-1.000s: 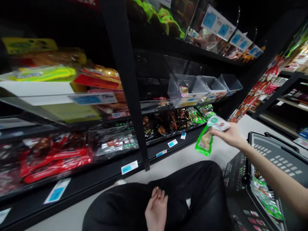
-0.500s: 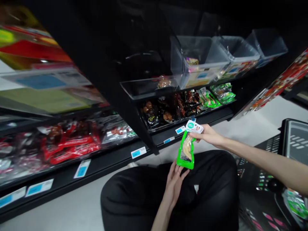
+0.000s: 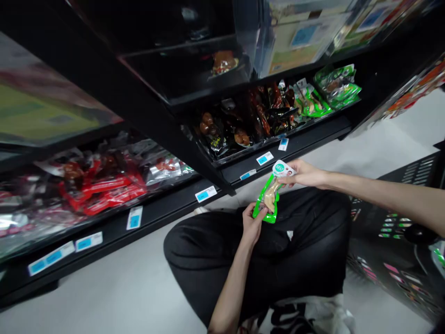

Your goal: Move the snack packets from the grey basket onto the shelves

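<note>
Between my two hands is a green-edged snack packet (image 3: 270, 196) with a clear window, a pale drumstick-like piece inside and a white top bearing a round green logo. My right hand (image 3: 301, 173) pinches its white top end. At the lower green end, my left hand (image 3: 252, 224) grips with the thumb over the front. The packet is tilted above my crossed legs in black trousers (image 3: 295, 260). Beyond it, similar green packets (image 3: 313, 103) lie at the right of the bottom shelf, beside dark packets (image 3: 243, 134) of brown meat.
A dark slotted shopping basket (image 3: 389, 250) stands on the floor at my right. Red packets (image 3: 107, 185) fill the bottom shelf left of a black upright post (image 3: 167, 125). Price tags (image 3: 206, 194) line the shelf edge. Clear bins (image 3: 295, 41) hang above.
The packet came from beside the basket to over my lap in my right hand. My left hand rose from my lap and took hold of its lower end. The view tilted downward.
</note>
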Action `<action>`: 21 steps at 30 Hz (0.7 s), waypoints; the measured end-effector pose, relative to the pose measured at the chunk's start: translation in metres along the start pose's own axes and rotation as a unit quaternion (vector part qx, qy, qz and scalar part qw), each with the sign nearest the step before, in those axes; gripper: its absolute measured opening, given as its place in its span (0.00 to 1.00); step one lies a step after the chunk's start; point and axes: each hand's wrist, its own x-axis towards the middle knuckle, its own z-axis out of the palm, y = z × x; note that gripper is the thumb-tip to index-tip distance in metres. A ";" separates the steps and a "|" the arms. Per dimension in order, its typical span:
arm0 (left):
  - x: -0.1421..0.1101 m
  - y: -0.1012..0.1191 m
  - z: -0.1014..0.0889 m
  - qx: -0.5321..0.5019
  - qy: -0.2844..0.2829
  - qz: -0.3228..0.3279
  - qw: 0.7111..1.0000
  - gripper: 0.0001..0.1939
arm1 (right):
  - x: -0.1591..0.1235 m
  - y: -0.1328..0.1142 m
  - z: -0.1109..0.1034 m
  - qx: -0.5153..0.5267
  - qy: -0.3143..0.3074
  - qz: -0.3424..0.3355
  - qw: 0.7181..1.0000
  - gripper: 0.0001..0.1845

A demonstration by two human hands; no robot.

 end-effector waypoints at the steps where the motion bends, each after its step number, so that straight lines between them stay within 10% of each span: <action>1: 0.001 0.000 0.000 -0.005 -0.004 -0.008 1.000 0.16 | 0.001 0.003 0.000 -0.004 0.004 0.002 1.000 0.21; 21: -0.002 -0.002 -0.007 0.062 -0.083 -0.018 0.994 0.21 | 0.002 0.014 0.007 -0.023 -0.127 -0.024 0.991 0.23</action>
